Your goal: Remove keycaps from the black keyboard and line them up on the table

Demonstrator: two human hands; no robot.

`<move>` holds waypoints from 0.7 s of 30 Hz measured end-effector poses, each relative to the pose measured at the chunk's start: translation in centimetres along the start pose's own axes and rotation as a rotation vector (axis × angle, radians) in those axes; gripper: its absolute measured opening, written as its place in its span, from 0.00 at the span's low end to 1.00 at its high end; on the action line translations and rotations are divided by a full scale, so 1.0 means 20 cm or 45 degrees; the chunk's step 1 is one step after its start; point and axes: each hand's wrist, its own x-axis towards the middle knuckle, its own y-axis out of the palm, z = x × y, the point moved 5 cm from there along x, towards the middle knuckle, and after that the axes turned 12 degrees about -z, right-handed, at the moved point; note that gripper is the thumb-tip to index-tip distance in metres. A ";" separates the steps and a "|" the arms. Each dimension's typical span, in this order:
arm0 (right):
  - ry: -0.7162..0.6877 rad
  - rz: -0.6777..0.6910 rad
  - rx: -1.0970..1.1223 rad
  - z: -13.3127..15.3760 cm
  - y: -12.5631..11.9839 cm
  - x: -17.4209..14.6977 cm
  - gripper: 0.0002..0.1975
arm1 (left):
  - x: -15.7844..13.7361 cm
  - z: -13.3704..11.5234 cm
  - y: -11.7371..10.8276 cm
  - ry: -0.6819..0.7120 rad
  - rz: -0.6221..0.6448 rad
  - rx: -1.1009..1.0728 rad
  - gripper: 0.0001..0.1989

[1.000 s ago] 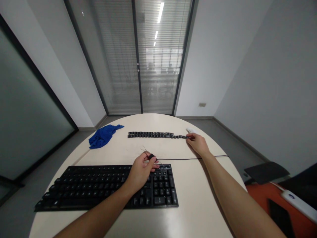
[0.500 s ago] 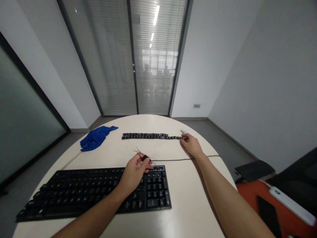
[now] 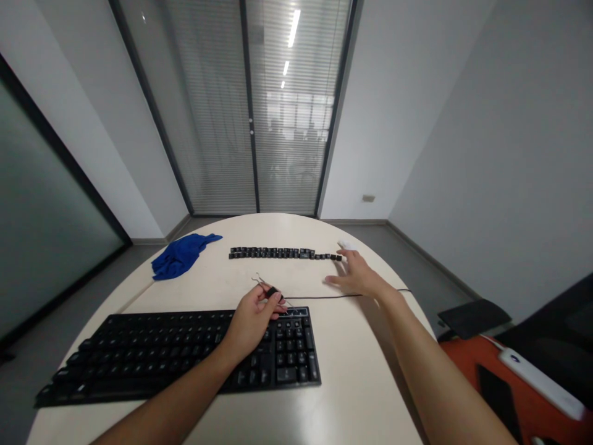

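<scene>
My left hand (image 3: 254,318) is closed around a keycap puller (image 3: 272,293) with a black handle and thin wire prongs, above the upper right part of a black keyboard (image 3: 176,346). Behind the keyboard, loose black keycaps (image 3: 273,253) lie lined up, two rows deep on the left and one row on the right. My right hand (image 3: 356,275) hovers at the right end of that line, thumb and fingers spread, with nothing between them. Part of the keyboard is hidden by my left forearm.
A crumpled blue cloth (image 3: 183,256) lies on the table's left side. A small white object (image 3: 345,245) sits behind my right hand. The black cable (image 3: 324,297) crosses the table (image 3: 352,383). At the right stands an orange chair (image 3: 467,361) bearing a white power strip (image 3: 542,384).
My right hand has let go of the keycap at the right end of the line, and its fingers have spread apart. My left hand keeps the puller in nearly the same place.
</scene>
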 end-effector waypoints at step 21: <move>-0.072 0.585 0.079 0.31 -0.01 -0.09 0.17 | 0.00 0.00 0.00 -0.001 0.031 0.056 0.14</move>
